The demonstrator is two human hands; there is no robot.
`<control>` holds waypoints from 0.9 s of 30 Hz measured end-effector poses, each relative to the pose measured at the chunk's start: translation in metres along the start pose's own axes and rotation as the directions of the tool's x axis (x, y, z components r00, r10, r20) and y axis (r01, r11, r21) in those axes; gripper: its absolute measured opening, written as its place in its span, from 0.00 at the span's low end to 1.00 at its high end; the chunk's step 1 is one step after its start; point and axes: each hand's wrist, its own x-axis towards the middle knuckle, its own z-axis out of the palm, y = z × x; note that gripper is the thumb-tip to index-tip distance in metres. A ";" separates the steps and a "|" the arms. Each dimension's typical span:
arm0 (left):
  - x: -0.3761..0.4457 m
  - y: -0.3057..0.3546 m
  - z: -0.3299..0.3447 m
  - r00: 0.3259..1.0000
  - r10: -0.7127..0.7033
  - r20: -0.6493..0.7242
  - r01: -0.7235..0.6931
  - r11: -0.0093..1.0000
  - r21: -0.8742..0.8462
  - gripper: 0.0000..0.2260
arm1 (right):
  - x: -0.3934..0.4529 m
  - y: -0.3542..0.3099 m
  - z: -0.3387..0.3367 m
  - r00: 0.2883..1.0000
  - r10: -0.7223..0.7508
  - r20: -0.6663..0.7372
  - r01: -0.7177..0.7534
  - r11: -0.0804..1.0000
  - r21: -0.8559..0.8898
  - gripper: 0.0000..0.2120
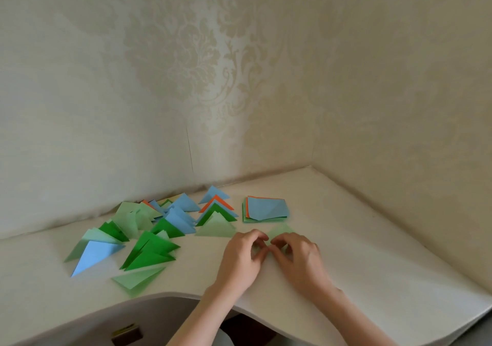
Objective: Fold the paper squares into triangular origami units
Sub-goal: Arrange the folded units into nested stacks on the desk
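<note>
A pale green paper piece (281, 232) lies on the white table (359, 260) under both my hands, only its far tip showing. My left hand (243, 257) and my right hand (298, 257) sit side by side with curled fingers pinching the paper between them. Just beyond, a stack of unfolded paper squares (266, 209) has a blue sheet on top, with orange and green edges below. To the left, several folded triangles (149, 235) in blue, dark green, pale green and orange lie spread out.
The table sits in a corner between two patterned cream walls (239, 79). Its curved front edge (170, 296) cuts in below the triangles. A small dark object (127, 335) lies lower down, under the edge.
</note>
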 end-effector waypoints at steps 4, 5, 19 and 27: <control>0.004 0.002 0.006 0.999 -0.041 -0.035 0.041 0.999 -0.011 0.06 | 0.003 -0.001 0.000 0.996 0.085 -0.001 -0.084 0.992 0.098 0.05; 0.004 0.002 0.006 0.998 -0.052 -0.043 0.052 0.999 -0.017 0.07 | 0.003 -0.001 0.000 0.995 0.100 0.003 -0.100 0.990 0.104 0.07; 0.002 -0.007 0.004 0.988 -0.149 -0.036 0.142 0.978 -0.154 0.10 | 0.018 -0.001 -0.013 0.948 0.244 0.206 -0.281 0.944 0.173 0.10; -0.002 -0.006 -0.005 0.994 -0.105 0.018 0.107 0.971 -0.215 0.17 | 0.014 -0.002 -0.017 0.946 0.226 0.235 -0.263 0.954 0.141 0.03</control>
